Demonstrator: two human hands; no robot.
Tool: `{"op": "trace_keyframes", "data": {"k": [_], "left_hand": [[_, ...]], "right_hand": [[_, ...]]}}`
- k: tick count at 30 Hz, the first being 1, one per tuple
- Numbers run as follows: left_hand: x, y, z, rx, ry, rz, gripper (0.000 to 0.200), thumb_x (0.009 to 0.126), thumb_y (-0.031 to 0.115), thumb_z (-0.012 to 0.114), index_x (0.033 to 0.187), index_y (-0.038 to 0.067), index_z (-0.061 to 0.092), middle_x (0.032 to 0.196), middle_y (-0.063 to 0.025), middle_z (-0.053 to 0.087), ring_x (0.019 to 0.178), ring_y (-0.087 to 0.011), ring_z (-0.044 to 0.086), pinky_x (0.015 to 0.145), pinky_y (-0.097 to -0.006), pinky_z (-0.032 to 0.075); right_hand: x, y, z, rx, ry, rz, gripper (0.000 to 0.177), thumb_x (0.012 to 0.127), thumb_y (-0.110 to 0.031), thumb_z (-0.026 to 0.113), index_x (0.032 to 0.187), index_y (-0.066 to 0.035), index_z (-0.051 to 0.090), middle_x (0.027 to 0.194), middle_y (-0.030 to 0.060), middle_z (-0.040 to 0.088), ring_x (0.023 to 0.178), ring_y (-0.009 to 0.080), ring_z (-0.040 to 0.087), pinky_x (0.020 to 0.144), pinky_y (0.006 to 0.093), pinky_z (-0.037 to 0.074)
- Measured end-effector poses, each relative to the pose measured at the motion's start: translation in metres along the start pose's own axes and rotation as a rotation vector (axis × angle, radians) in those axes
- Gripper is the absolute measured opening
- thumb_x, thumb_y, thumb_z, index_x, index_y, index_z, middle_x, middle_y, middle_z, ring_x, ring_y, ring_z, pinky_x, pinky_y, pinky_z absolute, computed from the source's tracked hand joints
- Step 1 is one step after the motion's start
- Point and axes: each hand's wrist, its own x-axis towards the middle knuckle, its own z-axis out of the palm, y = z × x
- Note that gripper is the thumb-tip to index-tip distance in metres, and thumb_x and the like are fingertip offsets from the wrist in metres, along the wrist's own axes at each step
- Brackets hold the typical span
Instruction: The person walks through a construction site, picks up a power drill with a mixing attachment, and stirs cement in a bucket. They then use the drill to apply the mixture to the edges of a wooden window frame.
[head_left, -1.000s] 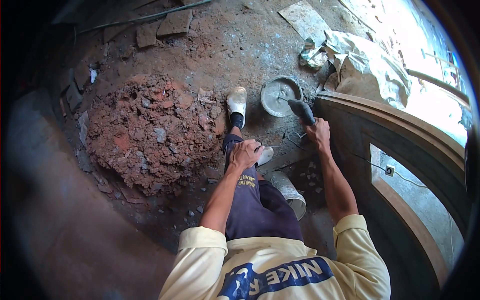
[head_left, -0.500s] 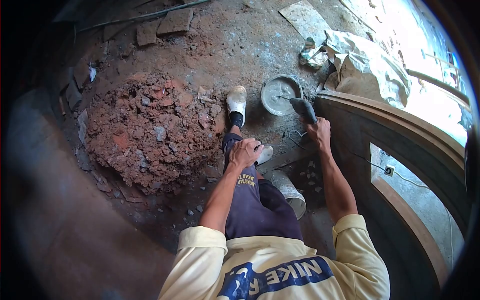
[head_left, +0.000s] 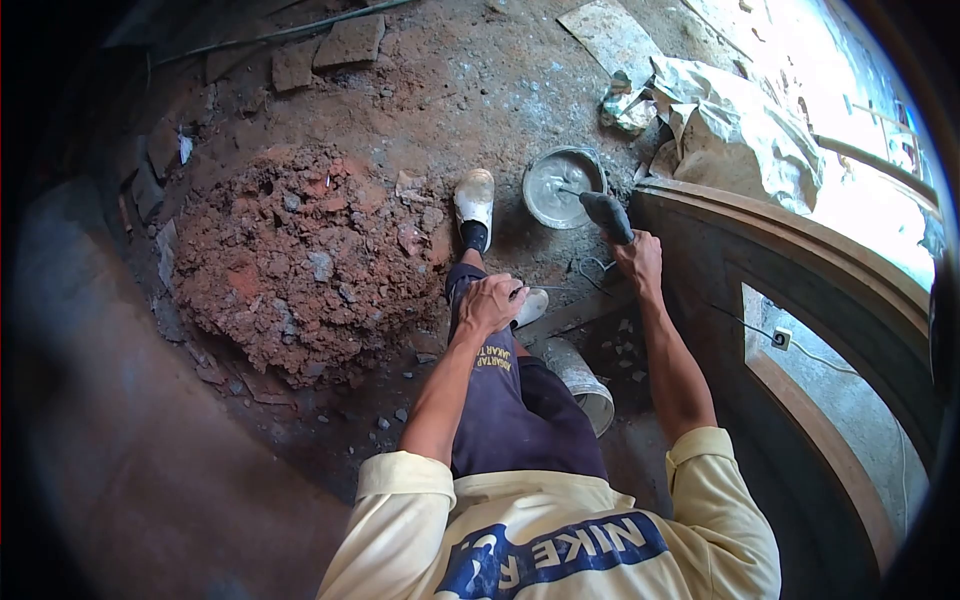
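My right hand [head_left: 640, 262] grips the dark handle of a power drill [head_left: 606, 216] whose thin bit points into a grey bucket [head_left: 562, 187] of wet cement on the dirt floor. My left hand [head_left: 490, 303] rests closed over my left knee, fingers curled, holding nothing that I can see. My left foot in a white shoe [head_left: 474, 200] stands just left of the bucket. A second white shoe [head_left: 531, 306] peeks out beside my left hand.
A large heap of red brick rubble [head_left: 300, 260] lies to the left. A curved wooden door frame [head_left: 800, 280] lies at the right with a thin cable across it. A tipped pipe or can [head_left: 580, 385] lies under my leg. Crumpled sacks [head_left: 730, 130] sit behind.
The drill and my right hand have shifted very slightly up toward the bucket; my left hand stays on the knee.
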Motion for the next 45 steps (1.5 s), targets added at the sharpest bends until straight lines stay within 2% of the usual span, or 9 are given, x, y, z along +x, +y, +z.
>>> {"op": "trace_keyframes", "data": {"k": [15,25,27,45], "left_hand": [[0.001,0.005,-0.002,-0.021,-0.002,-0.012,0.029,0.091,0.035,0.066,0.096,0.009,0.077,0.098,-0.0119,0.072,0.087,-0.0359,0.07,0.08,-0.0453,0.056],[0.003,0.003,-0.002,-0.015,-0.004,-0.02,0.029,0.091,0.036,0.065,0.096,0.01,0.077,0.097,-0.0116,0.072,0.089,-0.0359,0.07,0.08,-0.0455,0.056],[0.003,0.004,-0.001,-0.014,0.006,-0.014,0.029,0.091,0.036,0.065,0.096,0.01,0.077,0.097,-0.0116,0.072,0.089,-0.036,0.07,0.08,-0.0453,0.056],[0.005,0.004,-0.004,-0.015,0.005,-0.018,0.03,0.091,0.036,0.066,0.096,0.009,0.077,0.098,-0.0119,0.073,0.088,-0.0356,0.07,0.081,-0.0449,0.056]], "right_hand": [[0.0,-0.004,-0.008,-0.016,-0.016,0.065,0.056,0.08,-0.056,0.076,0.087,0.0,0.074,0.075,0.0265,0.067,0.077,0.0438,0.068,0.072,0.0491,0.052],[0.001,-0.005,-0.007,0.001,0.02,0.021,0.057,0.08,-0.056,0.075,0.085,0.001,0.074,0.076,0.0256,0.068,0.078,0.0433,0.068,0.072,0.0496,0.052],[0.004,-0.004,-0.008,0.004,-0.001,0.022,0.053,0.082,-0.052,0.075,0.086,0.001,0.072,0.072,0.0257,0.065,0.075,0.0446,0.067,0.068,0.0484,0.051],[0.009,0.001,-0.002,-0.012,0.026,0.01,0.058,0.08,-0.055,0.075,0.085,0.002,0.071,0.071,0.0255,0.066,0.074,0.0439,0.068,0.068,0.0474,0.051]]}}
